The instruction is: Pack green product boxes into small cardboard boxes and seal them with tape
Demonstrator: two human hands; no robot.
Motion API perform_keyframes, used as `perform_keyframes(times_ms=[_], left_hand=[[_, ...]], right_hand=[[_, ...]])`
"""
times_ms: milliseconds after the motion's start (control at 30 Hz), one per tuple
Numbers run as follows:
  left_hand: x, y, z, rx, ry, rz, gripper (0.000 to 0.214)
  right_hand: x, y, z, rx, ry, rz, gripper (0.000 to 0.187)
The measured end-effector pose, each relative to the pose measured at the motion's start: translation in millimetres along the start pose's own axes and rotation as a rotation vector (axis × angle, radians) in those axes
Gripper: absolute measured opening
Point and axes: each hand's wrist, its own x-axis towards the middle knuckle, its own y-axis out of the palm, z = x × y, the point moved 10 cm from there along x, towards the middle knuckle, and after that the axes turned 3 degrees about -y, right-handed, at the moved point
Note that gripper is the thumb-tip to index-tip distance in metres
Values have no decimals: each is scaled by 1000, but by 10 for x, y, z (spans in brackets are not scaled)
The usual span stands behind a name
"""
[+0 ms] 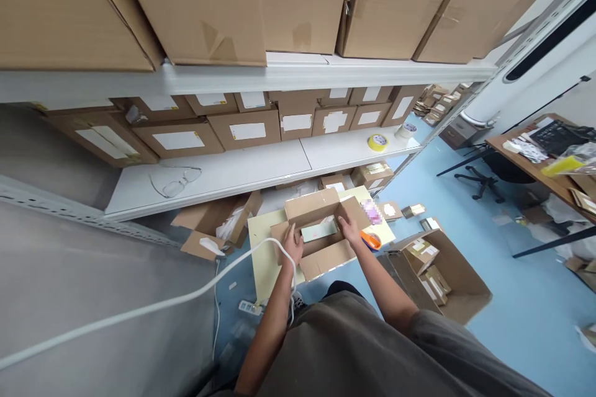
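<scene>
An open cardboard box (pixel 327 259) sits on a pale yellow table (pixel 263 260), its flaps folded outward. Inside it lies a flat, pale green box (pixel 319 231). My left hand (pixel 292 244) grips the left wall of the cardboard box, fingers at its inner edge. On the opposite side, my right hand (pixel 349 231) holds the right wall near the flap. An orange tape dispenser (pixel 371 241), partly hidden by my right forearm, rests beside the box.
A white cable (pixel 186 298) crosses in front of my left wrist. Ahead, a shelf (pixel 261 164) bears cartons, glasses (pixel 176 183) and yellow tape (pixel 377 142). A large carton (pixel 465 282) holding small boxes stands right; another open carton (pixel 205 217) is left. A power strip (pixel 250 307) lies on the floor.
</scene>
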Motion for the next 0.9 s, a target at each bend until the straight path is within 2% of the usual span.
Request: perform_keyframes(times_ms=[100,167,267,367,433,567,600,767,900], left_hand=[[-115,84,126,160,-19,52,60],[-194,167,201,240,-25,100,68],[-287,296,267,270,-1,185,92],[-338,386,281,272,29,236,90],[-356,405,266,290,32,218,71],[-429,398,175,314,6,117,14],[-460,396,143,309,-6,97,7],[-710,434,-73,313,-78,49,9],[-1090,512,-322,373,-82,-72,19]], right_hand=[[-43,-18,-80,19,-9,46,79],[-88,21,-116,30,-28,95,80],[-161,91,-140,36,-46,146,77],[-204,127,-134,34,-38,163,74],[-209,136,-105,28,-45,182,71],[-197,145,3,-2,-123,275,66],[-197,135,33,-10,-146,298,64],[-285,41,160,-77,-205,455,50],[-485,-128,308,-150,-328,620,41]])
